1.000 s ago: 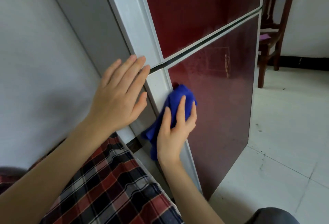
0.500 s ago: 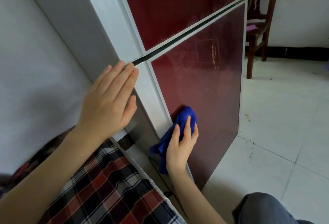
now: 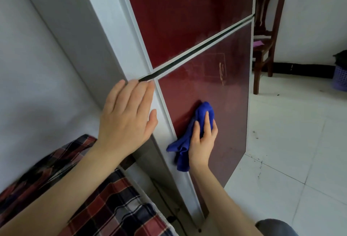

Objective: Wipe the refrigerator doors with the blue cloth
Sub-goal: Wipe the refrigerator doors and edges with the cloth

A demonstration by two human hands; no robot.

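The refrigerator has two glossy dark-red doors, an upper door [image 3: 184, 14] and a lower door [image 3: 221, 93], split by a black gap and framed in white. My right hand [image 3: 203, 142] presses the bunched blue cloth [image 3: 203, 112] flat against the lower door near its left edge, fingers straight on top of it; a loose tail of the cloth hangs below the hand. My left hand [image 3: 125, 119] rests flat with straight fingers on the white left edge of the fridge, fingertips at the gap between the doors.
A plaid red-and-black fabric [image 3: 105, 203] lies at the lower left beside the fridge. A white wall [image 3: 28, 85] stands to the left. A dark wooden chair [image 3: 262, 48] stands behind the fridge's right side, a purple basket [image 3: 340, 78] at far right, white tiled floor [image 3: 291, 151] to the right.
My right hand slid the cloth down the lower door from just under the gap, then shifted slightly right onto the red panel. My left hand stayed on the fridge's white edge.
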